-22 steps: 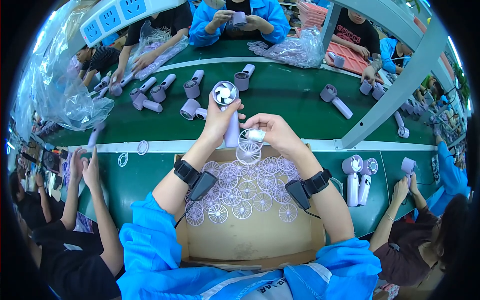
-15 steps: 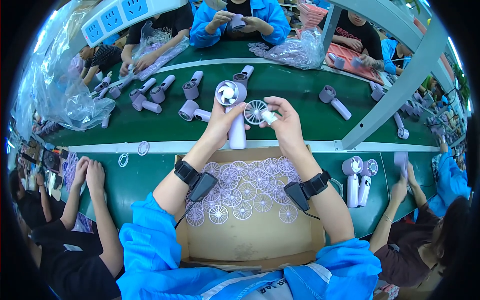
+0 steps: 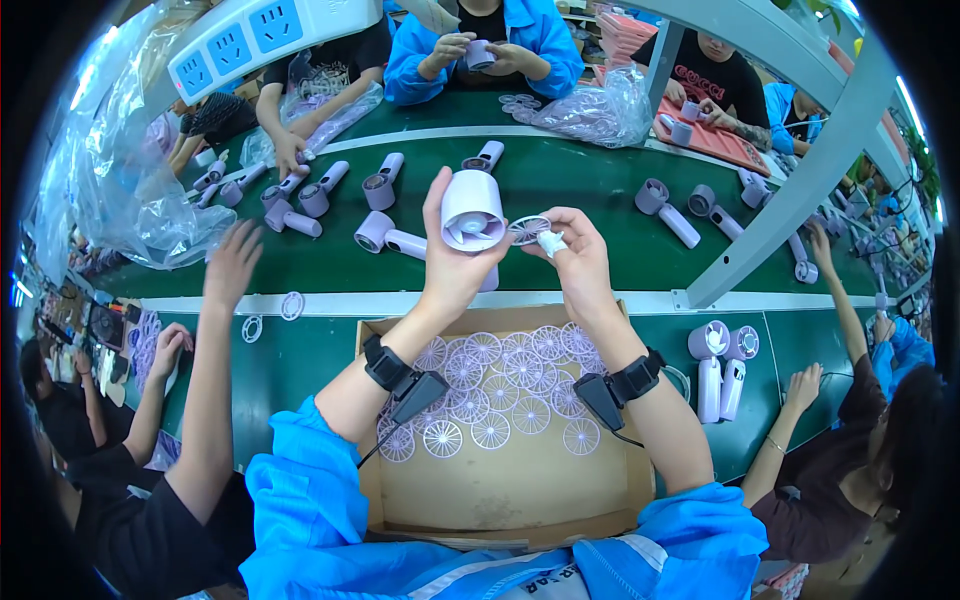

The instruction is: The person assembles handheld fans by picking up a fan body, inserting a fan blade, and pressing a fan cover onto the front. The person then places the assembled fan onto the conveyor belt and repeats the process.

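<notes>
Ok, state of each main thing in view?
Left grip: closed around the held fan.
Held fan: open end facing the camera, blades uncovered.
Right grip: pinching a spoked grille.
Spoked grille: tilted, not fitted on the fan.
Loose grilles: scattered, some overlapping.
Cardboard box: open on top.
Power strip: no plugs in its visible sockets.
Clear bag: crumpled.

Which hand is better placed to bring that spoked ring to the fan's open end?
Probably the right hand: it pinches the spoked ring right beside the fan. The left hand is busy gripping the fan, its bladed end in view.
</notes>
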`<state>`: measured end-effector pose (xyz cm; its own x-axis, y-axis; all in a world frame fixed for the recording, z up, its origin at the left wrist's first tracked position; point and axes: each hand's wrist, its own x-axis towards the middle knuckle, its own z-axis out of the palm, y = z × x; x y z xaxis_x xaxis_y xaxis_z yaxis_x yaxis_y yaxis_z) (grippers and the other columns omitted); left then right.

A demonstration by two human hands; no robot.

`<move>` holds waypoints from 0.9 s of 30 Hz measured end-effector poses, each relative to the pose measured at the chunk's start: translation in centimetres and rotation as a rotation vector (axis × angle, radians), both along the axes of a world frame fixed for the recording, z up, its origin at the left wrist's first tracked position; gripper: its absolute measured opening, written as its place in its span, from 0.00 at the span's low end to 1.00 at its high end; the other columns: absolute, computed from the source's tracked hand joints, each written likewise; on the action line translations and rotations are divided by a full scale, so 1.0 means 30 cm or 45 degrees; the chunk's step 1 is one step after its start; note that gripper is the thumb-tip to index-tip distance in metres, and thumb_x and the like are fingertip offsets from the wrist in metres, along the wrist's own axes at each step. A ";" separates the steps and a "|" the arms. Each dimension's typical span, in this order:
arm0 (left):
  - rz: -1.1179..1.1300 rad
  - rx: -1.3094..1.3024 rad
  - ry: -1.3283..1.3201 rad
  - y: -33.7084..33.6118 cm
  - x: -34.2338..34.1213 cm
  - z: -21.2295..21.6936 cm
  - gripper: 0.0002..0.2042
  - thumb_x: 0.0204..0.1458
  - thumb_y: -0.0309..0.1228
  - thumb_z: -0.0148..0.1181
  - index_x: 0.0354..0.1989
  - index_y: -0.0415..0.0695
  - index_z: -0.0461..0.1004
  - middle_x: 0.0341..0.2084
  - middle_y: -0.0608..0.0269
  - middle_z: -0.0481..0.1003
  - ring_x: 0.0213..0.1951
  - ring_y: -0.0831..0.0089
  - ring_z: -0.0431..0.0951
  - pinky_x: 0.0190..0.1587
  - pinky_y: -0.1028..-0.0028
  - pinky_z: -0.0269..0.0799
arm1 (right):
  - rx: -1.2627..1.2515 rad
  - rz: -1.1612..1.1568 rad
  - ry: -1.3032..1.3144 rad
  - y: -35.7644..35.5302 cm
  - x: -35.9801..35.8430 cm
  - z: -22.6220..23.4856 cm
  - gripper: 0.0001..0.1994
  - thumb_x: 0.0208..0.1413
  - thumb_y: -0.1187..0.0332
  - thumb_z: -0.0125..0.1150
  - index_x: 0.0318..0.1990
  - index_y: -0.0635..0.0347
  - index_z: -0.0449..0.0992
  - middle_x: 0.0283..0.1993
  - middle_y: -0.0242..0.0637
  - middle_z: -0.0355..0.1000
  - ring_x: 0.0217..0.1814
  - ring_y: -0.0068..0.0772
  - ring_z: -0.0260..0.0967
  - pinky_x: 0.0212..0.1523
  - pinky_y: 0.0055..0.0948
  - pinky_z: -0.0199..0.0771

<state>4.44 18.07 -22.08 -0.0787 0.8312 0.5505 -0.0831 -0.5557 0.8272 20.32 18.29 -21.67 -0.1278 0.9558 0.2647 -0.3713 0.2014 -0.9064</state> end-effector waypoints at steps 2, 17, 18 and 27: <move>0.018 -0.005 0.015 0.004 0.008 -0.001 0.47 0.40 0.18 0.67 0.67 0.50 0.42 0.52 0.53 0.61 0.49 0.67 0.71 0.46 0.71 0.73 | 0.024 0.003 -0.024 -0.002 0.003 0.004 0.11 0.54 0.83 0.48 0.44 0.64 0.67 0.42 0.37 0.69 0.46 0.27 0.70 0.49 0.31 0.76; -0.053 -0.171 -0.196 -0.023 0.019 0.042 0.44 0.44 0.17 0.63 0.67 0.52 0.41 0.46 0.55 0.66 0.38 0.73 0.74 0.37 0.73 0.76 | 0.775 -0.514 -0.800 -0.030 0.004 0.017 0.16 0.46 0.81 0.59 0.45 0.61 0.72 0.50 0.43 0.68 0.50 0.40 0.70 0.47 0.34 0.75; -0.073 -0.200 -0.232 -0.025 0.016 0.043 0.44 0.45 0.17 0.62 0.67 0.52 0.41 0.45 0.55 0.66 0.38 0.74 0.74 0.35 0.74 0.76 | 0.914 -0.571 -0.932 -0.035 -0.005 0.019 0.17 0.44 0.80 0.61 0.45 0.60 0.73 0.51 0.43 0.67 0.49 0.42 0.70 0.46 0.35 0.75; -0.138 -0.335 -0.368 0.002 0.003 0.024 0.39 0.50 0.20 0.58 0.67 0.51 0.41 0.37 0.59 0.70 0.34 0.73 0.75 0.31 0.74 0.76 | 0.968 -0.650 -1.159 -0.044 -0.017 0.014 0.22 0.40 0.75 0.67 0.48 0.59 0.74 0.53 0.43 0.68 0.53 0.46 0.68 0.51 0.36 0.70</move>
<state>4.52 18.14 -21.36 -0.1036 0.9527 0.2858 -0.3796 -0.3034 0.8740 19.80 16.96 -21.24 -0.2156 0.5981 0.7719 0.5872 0.7110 -0.3869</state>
